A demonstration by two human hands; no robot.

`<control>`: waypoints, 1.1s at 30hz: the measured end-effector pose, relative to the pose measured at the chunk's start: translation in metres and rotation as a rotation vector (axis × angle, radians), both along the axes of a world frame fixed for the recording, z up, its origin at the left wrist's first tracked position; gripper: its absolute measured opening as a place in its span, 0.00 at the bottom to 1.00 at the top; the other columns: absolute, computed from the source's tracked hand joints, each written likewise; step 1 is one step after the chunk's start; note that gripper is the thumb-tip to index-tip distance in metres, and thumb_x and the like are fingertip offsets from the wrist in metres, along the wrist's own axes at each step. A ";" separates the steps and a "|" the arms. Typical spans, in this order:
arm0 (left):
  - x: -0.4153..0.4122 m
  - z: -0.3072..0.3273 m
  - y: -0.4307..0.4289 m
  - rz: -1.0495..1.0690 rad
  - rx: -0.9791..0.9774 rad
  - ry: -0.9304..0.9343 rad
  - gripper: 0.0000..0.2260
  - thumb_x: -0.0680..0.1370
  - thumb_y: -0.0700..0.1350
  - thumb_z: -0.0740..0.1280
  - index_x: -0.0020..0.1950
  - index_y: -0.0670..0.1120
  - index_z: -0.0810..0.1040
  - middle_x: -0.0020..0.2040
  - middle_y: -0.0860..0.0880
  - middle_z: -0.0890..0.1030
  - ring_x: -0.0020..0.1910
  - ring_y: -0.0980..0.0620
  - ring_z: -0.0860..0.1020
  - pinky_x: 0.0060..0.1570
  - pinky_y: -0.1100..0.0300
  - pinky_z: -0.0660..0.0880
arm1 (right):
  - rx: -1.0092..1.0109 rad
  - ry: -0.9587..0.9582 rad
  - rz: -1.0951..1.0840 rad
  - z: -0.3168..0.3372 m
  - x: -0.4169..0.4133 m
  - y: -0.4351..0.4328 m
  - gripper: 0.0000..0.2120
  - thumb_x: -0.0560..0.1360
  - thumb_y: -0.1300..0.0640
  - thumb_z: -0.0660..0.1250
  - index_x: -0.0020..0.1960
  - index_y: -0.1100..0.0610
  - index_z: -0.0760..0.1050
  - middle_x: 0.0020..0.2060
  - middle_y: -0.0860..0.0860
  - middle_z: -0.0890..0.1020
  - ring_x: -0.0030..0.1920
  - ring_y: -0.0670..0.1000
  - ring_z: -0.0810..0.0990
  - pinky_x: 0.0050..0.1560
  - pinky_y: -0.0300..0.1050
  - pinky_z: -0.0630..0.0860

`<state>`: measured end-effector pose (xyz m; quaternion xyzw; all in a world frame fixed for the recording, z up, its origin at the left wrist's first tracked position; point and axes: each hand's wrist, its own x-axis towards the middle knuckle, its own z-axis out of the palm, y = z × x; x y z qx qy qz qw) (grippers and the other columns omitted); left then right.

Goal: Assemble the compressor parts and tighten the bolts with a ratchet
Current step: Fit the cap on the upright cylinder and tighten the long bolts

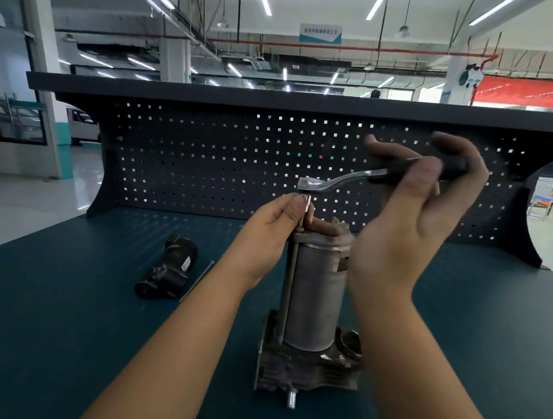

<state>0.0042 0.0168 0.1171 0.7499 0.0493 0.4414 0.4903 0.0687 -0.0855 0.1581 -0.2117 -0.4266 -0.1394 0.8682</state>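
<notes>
The grey cylindrical compressor (314, 298) stands upright on its dark finned base in the middle of the bench. A long bolt (291, 276) runs down its left side. My left hand (277, 229) pinches a small silver bit (307, 202) standing upright on the top of that bolt. My right hand (414, 200) grips the black handle of the ratchet (337, 180), held up in the air. The ratchet's chrome head hovers just above the bit, apart from it.
A black compressor part (168, 268) lies on the dark teal bench top (61, 324) to the left, with a loose long bolt (198, 279) beside it. A dark pegboard back wall (206, 157) rises behind the bench. A short metal stub (291, 398) sticks out of the base toward me.
</notes>
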 end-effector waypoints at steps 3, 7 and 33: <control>0.000 -0.001 0.001 -0.005 -0.029 -0.003 0.16 0.75 0.61 0.56 0.39 0.49 0.71 0.43 0.47 0.85 0.49 0.52 0.82 0.50 0.68 0.73 | -0.208 0.467 0.472 0.007 0.028 0.002 0.07 0.83 0.56 0.50 0.54 0.52 0.66 0.46 0.59 0.82 0.45 0.55 0.84 0.56 0.51 0.77; 0.002 -0.003 0.002 0.028 -0.014 0.004 0.15 0.74 0.62 0.56 0.37 0.53 0.73 0.43 0.46 0.85 0.50 0.51 0.82 0.52 0.64 0.74 | -0.261 0.450 0.406 0.001 0.032 -0.001 0.12 0.83 0.57 0.52 0.66 0.50 0.62 0.46 0.56 0.82 0.45 0.55 0.84 0.50 0.47 0.79; 0.001 -0.007 0.003 -0.013 -0.015 -0.069 0.15 0.76 0.59 0.57 0.45 0.47 0.72 0.43 0.45 0.85 0.51 0.48 0.81 0.58 0.53 0.72 | -0.258 0.344 0.441 -0.006 0.024 0.000 0.02 0.80 0.57 0.59 0.50 0.53 0.67 0.46 0.58 0.84 0.44 0.59 0.84 0.47 0.49 0.80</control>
